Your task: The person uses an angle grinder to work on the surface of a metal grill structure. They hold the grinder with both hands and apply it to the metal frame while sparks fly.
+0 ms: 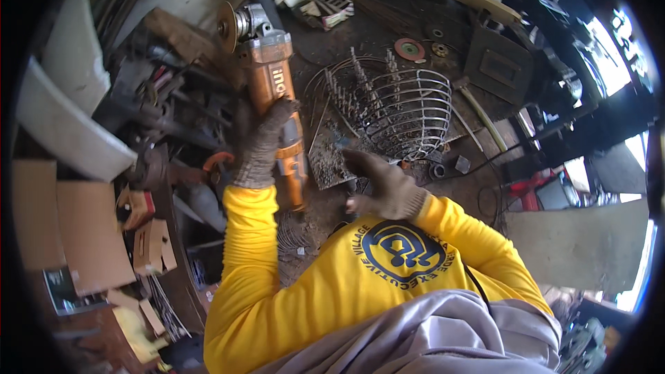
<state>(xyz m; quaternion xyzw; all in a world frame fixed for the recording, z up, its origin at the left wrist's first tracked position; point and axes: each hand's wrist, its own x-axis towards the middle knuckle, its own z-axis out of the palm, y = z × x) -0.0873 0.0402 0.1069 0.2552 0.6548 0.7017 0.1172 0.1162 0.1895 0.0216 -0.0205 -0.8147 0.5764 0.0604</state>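
Note:
An orange angle grinder (277, 62) is in my left hand (260, 138), which wears a brown knitted glove and is closed around its body. The grinder's head and thin disc (226, 27) point away from me, and its rear end points back toward my chest. My right hand (389, 187), gloved the same way, is held in front of my chest with fingers stretched out and thumb apart; I see nothing in it. Beyond it lies a rounded cage of bent metal rods (422, 114). Several spiky twisted metal pieces (360, 79) stand beside and partly behind its bars.
A hammer (481, 114) with a pale handle lies right of the cage. Behind it are a reddish disc (409, 49) and a dark metal plate (500, 66). Scrap metal and cardboard boxes (93, 235) crowd the left. A pale board (575, 246) stands at the right.

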